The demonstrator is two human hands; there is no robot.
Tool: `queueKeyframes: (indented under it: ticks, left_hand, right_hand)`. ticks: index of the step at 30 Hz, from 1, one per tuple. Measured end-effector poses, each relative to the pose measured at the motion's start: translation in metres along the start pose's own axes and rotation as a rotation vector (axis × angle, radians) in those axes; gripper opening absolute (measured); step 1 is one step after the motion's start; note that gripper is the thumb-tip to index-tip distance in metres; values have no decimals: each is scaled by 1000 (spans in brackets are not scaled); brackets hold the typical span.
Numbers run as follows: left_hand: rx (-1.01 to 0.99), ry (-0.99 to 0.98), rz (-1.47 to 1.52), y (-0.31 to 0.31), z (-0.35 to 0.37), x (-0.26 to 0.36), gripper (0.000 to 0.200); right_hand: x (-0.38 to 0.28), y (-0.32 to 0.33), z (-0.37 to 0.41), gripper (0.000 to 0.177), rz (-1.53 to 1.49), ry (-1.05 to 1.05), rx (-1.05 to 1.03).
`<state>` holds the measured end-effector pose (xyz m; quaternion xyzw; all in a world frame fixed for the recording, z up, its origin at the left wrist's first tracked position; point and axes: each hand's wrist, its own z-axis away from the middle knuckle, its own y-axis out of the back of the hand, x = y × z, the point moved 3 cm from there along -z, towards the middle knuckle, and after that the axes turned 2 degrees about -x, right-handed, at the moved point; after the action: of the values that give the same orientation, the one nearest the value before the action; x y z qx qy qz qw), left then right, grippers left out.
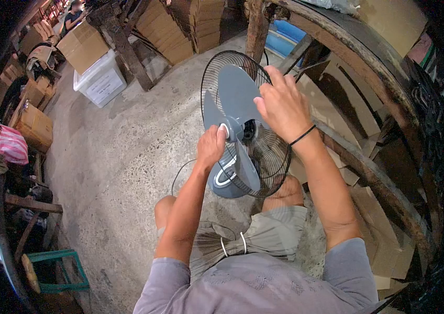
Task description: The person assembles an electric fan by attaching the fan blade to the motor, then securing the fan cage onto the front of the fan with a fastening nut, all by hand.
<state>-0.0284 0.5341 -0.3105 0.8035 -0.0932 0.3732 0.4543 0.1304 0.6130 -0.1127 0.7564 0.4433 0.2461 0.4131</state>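
An electric fan with no front guard stands between my knees, its grey blades (237, 86) facing me. Behind the blades is the black wire rear grille (272, 167). My left hand (212, 146) is closed at the blade hub, its thumb and fingers round the pale knob (224, 131) in the middle. My right hand (285, 104) is at the upper right rim of the grille with curled fingers, the thumb beside the top blade; the fingertips are partly hidden. Below is the grey-blue fan base (222, 188) with a white oval trim.
A thin cord (174, 180) loops over the concrete floor (122, 157). Wooden beams (374, 183) and flattened cardboard (374, 225) flank my right. A white plastic bin (100, 83) under a carton (81, 46) is at the back left, with a person (73, 18) beyond. A teal frame (57, 269) lies lower left.
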Motion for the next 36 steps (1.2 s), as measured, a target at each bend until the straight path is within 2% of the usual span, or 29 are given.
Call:
queueKeyframes:
  ticks: [2,6,8,9,11,15,17,18,21,23,24,26,29,33,35,36]
  left_hand:
    - [70,56,56,-3,-1,-2,43]
    - [72,152,142,-1,-1,0,47]
    - [-17,211,208,2,2,0,45]
    - [-17,211,208,2,4,-2,45]
    - [96,23,163,6,9,2,43]
    - [-18,40,75,9,5,5,41]
    - [-54,160,-26,6,3,6,43]
    - [-52,159,-28,3,1,4,43]
    - [-46,214,64,0,-3,0,45]
    - [-151,393,315,-1,-3,-3,46]
    - [-151,393,314,-1,-2,-3,46]
    - [-24,226,119,5,2,3,45]
    - [-36,100,48,10,8,7,44]
    - [-52,84,76,4,1,-5,42]
    - [-89,402,418,-10,-1,-27,41]
    - [-89,402,418,-15,0,-35,41]
  right_hand:
    - [-2,-1,1,19,-2,10,21]
    - [0,-5,1,19,11,32,79]
    - [0,-3,1,19,-7,19,54]
    - [0,-3,1,19,-23,2,29]
    - [2,-4,1,19,-19,5,40]
    - [2,-4,2,20,-19,9,63]
    - [1,-3,2,20,-23,2,42]
    - [1,-3,2,20,-25,-7,22]
    - [0,-2,1,19,-18,-4,30]
    - [0,-4,2,19,-21,-4,31]
    - [1,-4,2,19,-23,-6,33]
    - [2,-4,2,19,-26,-7,34]
    - [4,-4,2,19,-29,-10,38]
    - [3,-5,2,19,-33,0,51]
    - [2,-3,2,19,-33,2,49]
    - [2,-2,3,19,-32,4,46]
